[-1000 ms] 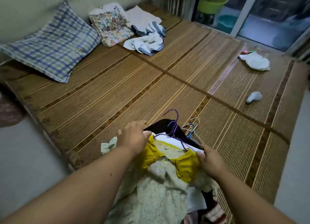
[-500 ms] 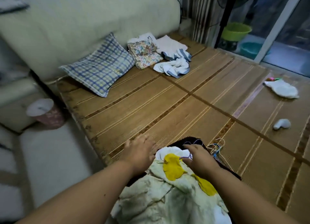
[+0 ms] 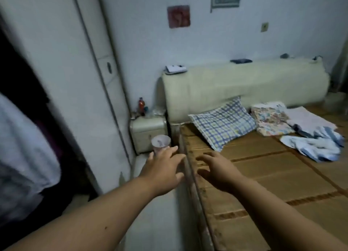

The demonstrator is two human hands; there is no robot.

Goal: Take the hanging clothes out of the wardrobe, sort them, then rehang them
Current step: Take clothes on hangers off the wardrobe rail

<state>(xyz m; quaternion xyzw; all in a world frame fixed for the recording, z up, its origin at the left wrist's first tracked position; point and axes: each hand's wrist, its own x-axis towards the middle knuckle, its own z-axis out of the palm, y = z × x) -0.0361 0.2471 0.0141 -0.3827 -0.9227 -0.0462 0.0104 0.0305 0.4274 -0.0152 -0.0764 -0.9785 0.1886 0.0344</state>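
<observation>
Both hands are empty. The left hand (image 3: 163, 168) and right hand (image 3: 216, 172) are stretched forward at mid-frame with fingers (image 3: 174, 150) spread and loose, gripping nothing. They hover over the near edge of the bed (image 3: 190, 175). Free hands suit the next fetch, I judge, since the hanging clothes are off to the left.

The wardrobe (image 3: 62, 58) fills the left of the frame. In its dark opening at the far left edge hangs a pale garment (image 3: 24, 147), blurred, with something darker behind it. Hangers cannot be made out.

The white wardrobe door (image 3: 105, 85) stands between the hands and that opening, so a reach has to go around it. On the floor by the bed corner sits a small bin (image 3: 160, 143), just beyond the left hand, in front of a bedside cabinet (image 3: 148, 131). A checked pillow (image 3: 222, 122) and loose folded clothes (image 3: 271, 119) lie at right on the bed.
</observation>
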